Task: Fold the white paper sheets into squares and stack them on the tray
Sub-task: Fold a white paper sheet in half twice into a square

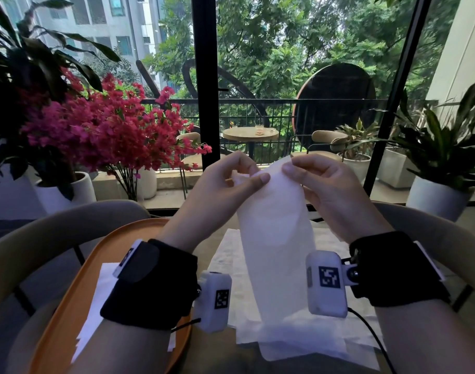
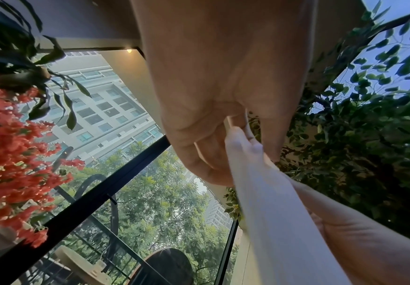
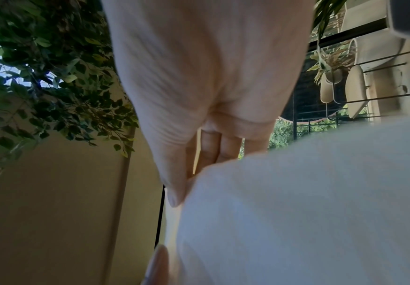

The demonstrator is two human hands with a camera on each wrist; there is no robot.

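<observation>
Above the near table, left hand (image 1: pixel 225 182) and right hand (image 1: pixel 320 182) each pinch the thin white paper sheet's (image 1: pixel 277 252) top edge; uneven pulling could tear it.

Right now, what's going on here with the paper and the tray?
A person is holding up one white paper sheet in the air, the left hand and the right hand each pinching its top edge so that it hangs down towards the table. More sheets lie flat underneath it. The orange tray sits to the left with white paper already on it, partly hidden by the left forearm. The held sheet does not look folded into a square yet.
</observation>
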